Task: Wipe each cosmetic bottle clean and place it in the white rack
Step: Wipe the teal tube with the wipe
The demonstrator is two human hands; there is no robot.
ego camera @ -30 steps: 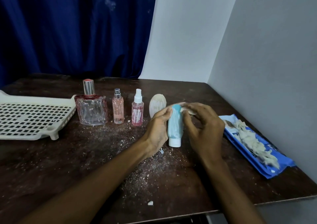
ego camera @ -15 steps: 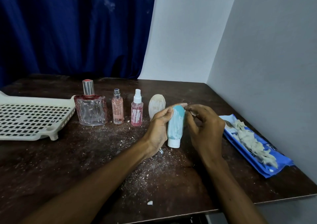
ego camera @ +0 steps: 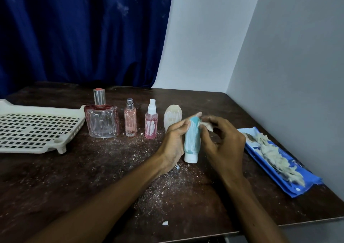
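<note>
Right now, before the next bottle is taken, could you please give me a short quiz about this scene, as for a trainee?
1. How many stand in the row of bottles between the white rack and the left hand?
2. True or false: the white rack already holds a bottle.
3. The right hand holds a wipe at which end of the teal tube? A. the white cap end, below. B. the upper end.

Key: 1. Four. 2. False. 3. B.
</note>
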